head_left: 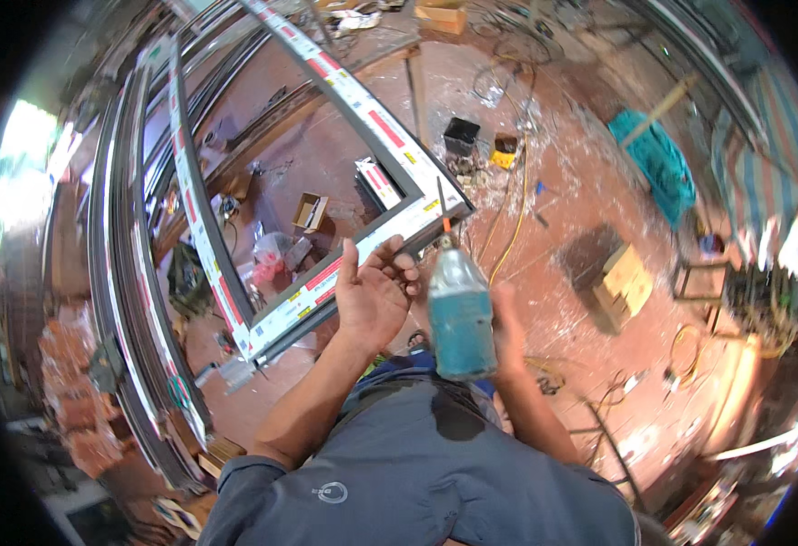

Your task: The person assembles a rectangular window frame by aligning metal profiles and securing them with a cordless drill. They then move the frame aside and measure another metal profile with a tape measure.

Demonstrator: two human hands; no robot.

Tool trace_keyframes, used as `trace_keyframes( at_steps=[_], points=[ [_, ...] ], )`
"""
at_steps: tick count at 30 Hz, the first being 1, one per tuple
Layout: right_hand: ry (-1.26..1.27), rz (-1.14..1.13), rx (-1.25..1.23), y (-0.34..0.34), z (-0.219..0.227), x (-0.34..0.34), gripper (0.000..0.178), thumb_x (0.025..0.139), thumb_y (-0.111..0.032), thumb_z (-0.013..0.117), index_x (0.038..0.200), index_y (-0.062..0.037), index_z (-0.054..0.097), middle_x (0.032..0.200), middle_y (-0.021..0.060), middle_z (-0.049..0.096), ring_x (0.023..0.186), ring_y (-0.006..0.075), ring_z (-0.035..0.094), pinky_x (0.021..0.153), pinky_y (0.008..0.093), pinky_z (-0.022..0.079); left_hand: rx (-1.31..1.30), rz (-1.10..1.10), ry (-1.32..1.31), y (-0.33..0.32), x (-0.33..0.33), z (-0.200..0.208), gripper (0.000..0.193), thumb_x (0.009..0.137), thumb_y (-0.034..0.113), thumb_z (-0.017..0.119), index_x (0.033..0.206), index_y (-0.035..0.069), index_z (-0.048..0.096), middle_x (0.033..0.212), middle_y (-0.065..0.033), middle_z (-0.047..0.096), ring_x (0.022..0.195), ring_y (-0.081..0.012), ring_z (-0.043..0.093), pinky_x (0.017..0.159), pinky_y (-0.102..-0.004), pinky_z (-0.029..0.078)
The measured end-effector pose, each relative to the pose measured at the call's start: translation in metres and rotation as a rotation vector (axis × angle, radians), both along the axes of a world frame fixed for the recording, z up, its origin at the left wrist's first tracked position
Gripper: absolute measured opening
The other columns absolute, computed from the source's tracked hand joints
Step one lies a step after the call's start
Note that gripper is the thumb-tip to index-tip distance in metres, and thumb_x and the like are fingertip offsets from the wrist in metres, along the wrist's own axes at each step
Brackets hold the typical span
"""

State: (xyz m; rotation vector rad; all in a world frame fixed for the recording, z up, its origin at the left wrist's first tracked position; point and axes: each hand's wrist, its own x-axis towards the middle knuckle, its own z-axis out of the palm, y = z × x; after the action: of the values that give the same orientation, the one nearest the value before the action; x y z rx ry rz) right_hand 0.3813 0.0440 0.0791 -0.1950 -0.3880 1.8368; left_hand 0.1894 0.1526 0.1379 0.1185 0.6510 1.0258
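Note:
A teal drill (462, 332) with a silver front housing points away from me, its slim bit reaching the corner of a metal frame. My right hand (506, 335) grips it from the right side, partly hidden behind its body. Below the frame's near bar, my left hand (373, 296) is turned palm up, thumb apart and fingers loosely bent; I make out nothing in it. The big rectangular frame (360, 107) is dark with white and red protective film, and its near right corner lies just beyond both hands.
Long profiles (119, 264) are stacked at the left. On the reddish floor lie a small open box (309, 211), a black box (461, 135), a yellow cable (514, 238), and a wooden block (625, 284). A teal basin-like thing (656, 164) with a stick stands at the right.

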Motion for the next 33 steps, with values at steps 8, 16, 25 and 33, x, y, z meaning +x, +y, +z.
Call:
trace_keyframes(
  at_steps=[8, 16, 25, 33],
  points=[
    [-0.392, 0.377, -0.072, 0.072, -0.008, -0.052, 0.062, 0.109, -0.047, 0.051, 0.155, -0.0078, 0.041, 0.149, 0.0098, 0.054, 0.135, 0.0246, 0.056, 0.110, 0.0412, 0.051, 0.834, 0.011, 1.062, 0.015, -0.015, 0.024, 0.091, 0.099, 0.071, 0.051, 0.157, 0.001, 0.040, 0.119, -0.0146, 0.059, 0.113, -0.0236, 0.058, 0.101, -0.0362, 0.044],
    [-0.537, 0.758, 0.079, 0.123, 0.043, -0.123, 0.060, 0.111, -0.044, 0.051, 0.159, -0.0107, 0.037, 0.154, 0.0086, 0.049, 0.140, 0.0235, 0.052, 0.116, 0.0413, 0.046, 0.773, 0.098, 1.763, -0.035, -0.063, 0.056, 0.111, 0.092, 0.083, 0.047, 0.161, -0.004, 0.032, 0.117, -0.0270, 0.060, 0.110, -0.0448, 0.057, 0.101, -0.0531, 0.043],
    [-0.567, 1.034, 0.166, 0.120, 0.055, -0.202, 0.060, 0.112, -0.040, 0.050, 0.164, -0.0139, 0.032, 0.161, 0.0074, 0.044, 0.146, 0.0223, 0.047, 0.122, 0.0414, 0.040, 0.493, 0.444, 1.818, -0.095, -0.118, 0.057, 0.115, 0.092, 0.079, 0.053, 0.162, -0.008, 0.026, 0.151, -0.0307, 0.050, 0.138, -0.0480, 0.049, 0.117, -0.0517, 0.036],
    [-0.455, 1.359, -0.067, 0.128, 0.074, -0.298, 0.060, 0.111, -0.037, 0.053, 0.164, -0.0167, 0.034, 0.165, 0.0080, 0.041, 0.151, 0.0252, 0.043, 0.125, 0.0451, 0.038, 0.310, 0.613, 1.892, -0.142, -0.199, 0.033, 0.123, 0.082, 0.076, 0.071, 0.163, -0.005, 0.026, 0.162, -0.0304, 0.038, 0.149, -0.0486, 0.040, 0.124, -0.0519, 0.032]
  ],
)
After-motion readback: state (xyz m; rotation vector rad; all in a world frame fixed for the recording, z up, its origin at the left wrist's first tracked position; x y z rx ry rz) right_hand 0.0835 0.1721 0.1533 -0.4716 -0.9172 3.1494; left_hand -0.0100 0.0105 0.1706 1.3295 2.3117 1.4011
